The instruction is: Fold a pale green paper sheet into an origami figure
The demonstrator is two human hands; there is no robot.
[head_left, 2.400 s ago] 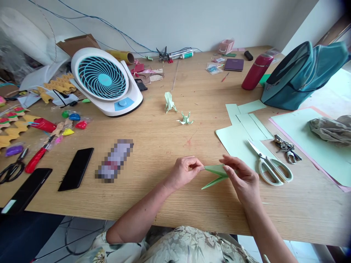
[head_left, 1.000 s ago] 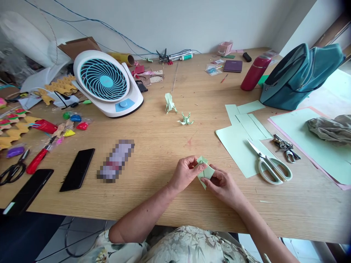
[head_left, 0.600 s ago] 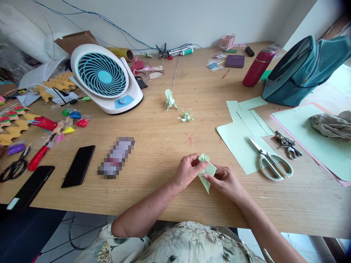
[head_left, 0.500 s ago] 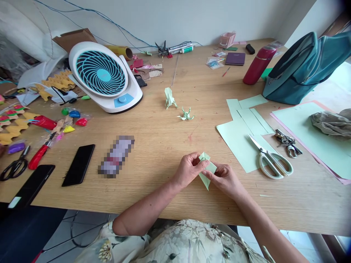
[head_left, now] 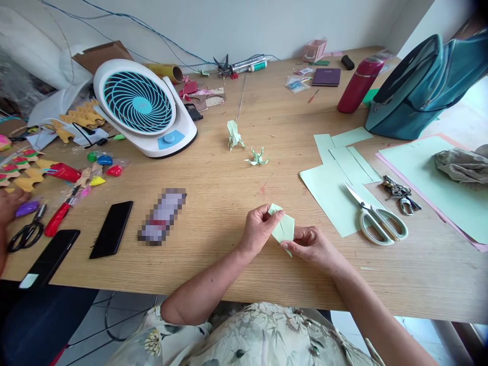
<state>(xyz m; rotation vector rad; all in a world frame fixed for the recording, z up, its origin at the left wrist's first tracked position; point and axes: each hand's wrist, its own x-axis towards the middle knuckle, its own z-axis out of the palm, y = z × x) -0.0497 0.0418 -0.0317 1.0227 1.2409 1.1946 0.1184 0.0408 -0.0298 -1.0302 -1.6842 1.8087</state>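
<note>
A small piece of folded light-green paper is held just above the table's front part, between both hands. My left hand pinches its upper left edge, thumb on top. My right hand grips the lower right edge between thumb and fingers; those fingers are partly hidden behind the paper. Creases run down the paper's face, and its bottom ends in a point. Further back on the table stand two green origami figures, one taller and one low with spread points.
White-handled scissors lie on green paper sheets at right, beside keys. A red bottle and teal bag stand behind. Left are a fan, phones and another person's hand.
The folded paper now shows a broader, flatter face, its side flap no longer sticking out. My left hand has shifted slightly up and left. Another person's hand has appeared at the far left.
</note>
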